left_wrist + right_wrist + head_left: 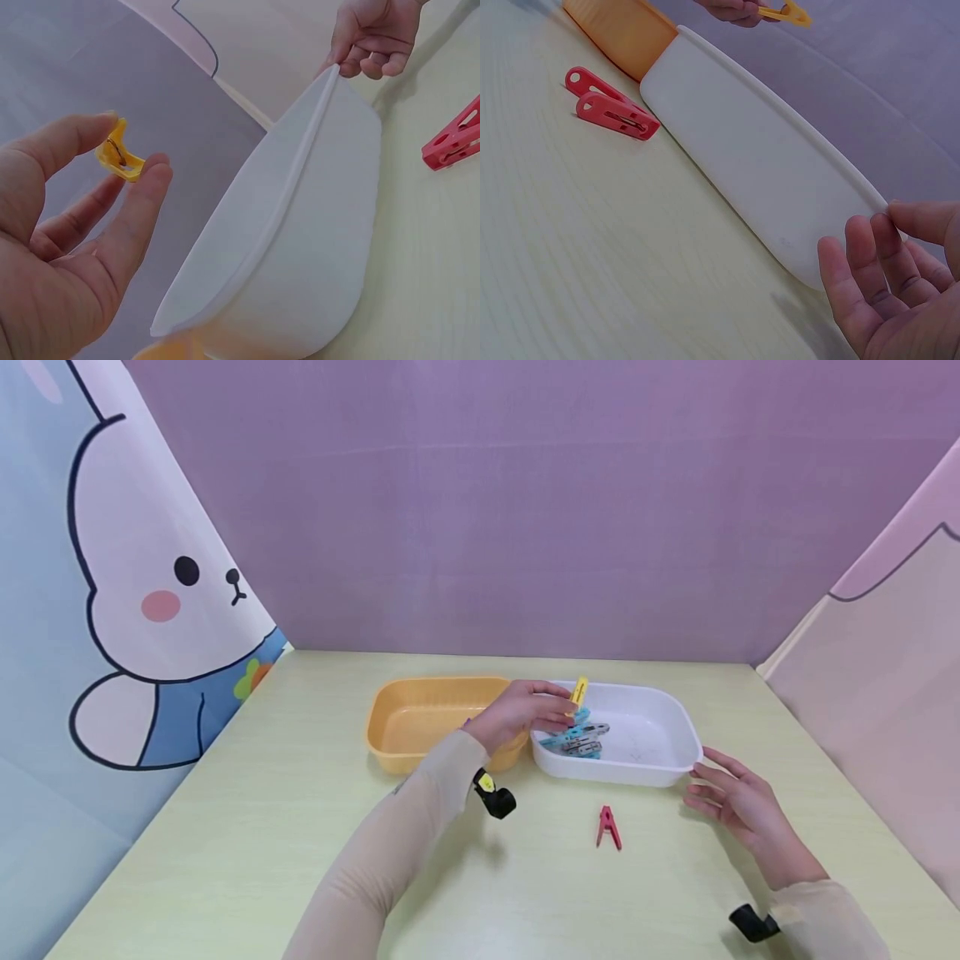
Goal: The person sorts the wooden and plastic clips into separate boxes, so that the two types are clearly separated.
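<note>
My left hand pinches a yellow clothespin between thumb and fingertips, above the left end of a white plastic basin. Several blue and grey clothespins lie in that basin, partly hidden behind the hand. At the basin's front right corner, my right hand holds the rim between thumb and finger, as the right wrist view shows its fingers against the outer wall. A red clothespin rests on the table in front of the basin, between the two hands.
An orange basin stands directly left of the white one, partly covered by my left forearm. Both sit on a pale wood-grain table. Behind rises a purple cloth backdrop, with a printed rabbit panel on the left.
</note>
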Demonstrator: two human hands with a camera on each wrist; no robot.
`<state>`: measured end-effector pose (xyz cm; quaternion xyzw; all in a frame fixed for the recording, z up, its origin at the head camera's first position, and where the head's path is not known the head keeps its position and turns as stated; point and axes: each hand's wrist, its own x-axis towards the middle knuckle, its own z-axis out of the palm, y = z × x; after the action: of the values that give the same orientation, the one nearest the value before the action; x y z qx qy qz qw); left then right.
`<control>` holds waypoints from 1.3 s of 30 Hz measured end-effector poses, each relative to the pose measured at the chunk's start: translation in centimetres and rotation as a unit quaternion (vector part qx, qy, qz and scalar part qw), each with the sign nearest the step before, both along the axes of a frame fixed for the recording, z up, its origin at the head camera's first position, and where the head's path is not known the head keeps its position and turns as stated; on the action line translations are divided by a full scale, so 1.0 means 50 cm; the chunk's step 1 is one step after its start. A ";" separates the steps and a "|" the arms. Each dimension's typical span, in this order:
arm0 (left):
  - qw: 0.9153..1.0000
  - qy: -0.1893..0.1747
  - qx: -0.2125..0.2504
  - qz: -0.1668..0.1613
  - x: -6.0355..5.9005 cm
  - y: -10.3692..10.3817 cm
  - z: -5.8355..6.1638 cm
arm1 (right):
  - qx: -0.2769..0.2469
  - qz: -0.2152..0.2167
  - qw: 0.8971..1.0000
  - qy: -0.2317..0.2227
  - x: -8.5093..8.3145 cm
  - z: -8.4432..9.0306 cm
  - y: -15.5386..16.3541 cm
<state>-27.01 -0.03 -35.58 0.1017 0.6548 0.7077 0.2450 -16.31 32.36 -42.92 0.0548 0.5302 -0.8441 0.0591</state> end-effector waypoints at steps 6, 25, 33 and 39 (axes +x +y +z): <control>1.000 0.018 -0.018 -0.005 -0.016 0.002 -0.003 | -0.004 0.000 1.000 0.000 0.001 -0.002 0.001; 0.991 0.012 -0.131 0.022 -0.043 0.022 -0.008 | 0.002 -0.001 1.000 0.003 0.002 0.000 0.000; 0.988 -0.005 -0.152 0.032 -0.053 0.032 -0.017 | -0.006 0.003 1.000 0.009 0.001 0.001 0.000; 0.981 -0.019 -0.182 0.058 -0.063 0.050 -0.032 | -0.007 0.004 1.000 0.011 0.001 0.000 0.000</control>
<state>-30.17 2.47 -37.16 0.0039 0.7726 0.5914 0.2307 -16.28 32.36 -42.93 0.0435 0.5246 -0.8483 0.0568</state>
